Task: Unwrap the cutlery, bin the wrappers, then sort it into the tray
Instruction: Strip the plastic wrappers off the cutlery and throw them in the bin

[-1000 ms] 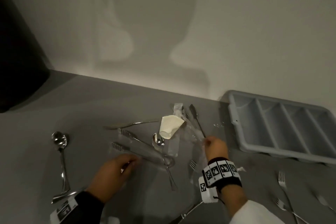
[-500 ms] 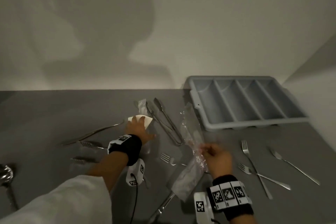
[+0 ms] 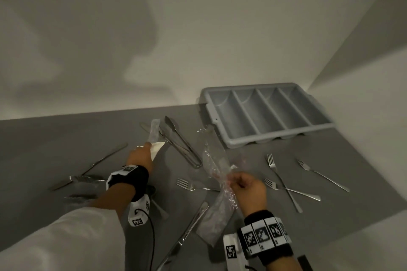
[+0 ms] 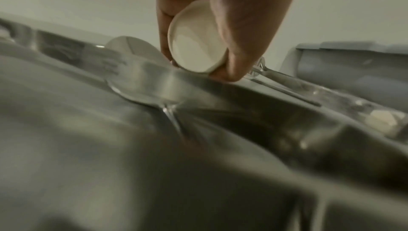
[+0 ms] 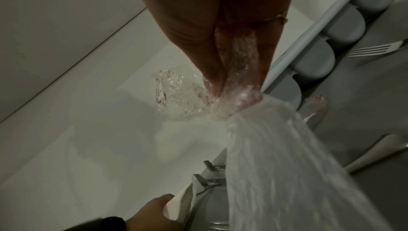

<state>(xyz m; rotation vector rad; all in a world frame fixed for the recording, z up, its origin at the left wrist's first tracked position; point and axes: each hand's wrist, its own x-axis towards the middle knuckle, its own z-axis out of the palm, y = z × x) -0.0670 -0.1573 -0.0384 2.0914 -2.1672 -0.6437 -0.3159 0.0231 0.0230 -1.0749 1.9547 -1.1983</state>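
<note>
Wrappers [image 3: 217, 174], clear and crinkled, are bunched in the right hand [image 3: 247, 189], pinched above the grey counter [image 3: 55, 138]; the left hand [image 3: 141, 156] grips a white paper piece [image 3: 156, 147], partly hidden behind its fingers. The tray [image 3: 222, 132] sits by the wall corner, forks [image 3: 284, 182] near it.

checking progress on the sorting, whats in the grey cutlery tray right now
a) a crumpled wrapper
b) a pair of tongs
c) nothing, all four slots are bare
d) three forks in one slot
c: in the head view all four compartments of the grey tray show only bare plastic, while the forks and the tongs lie on the counter beside it.
</note>
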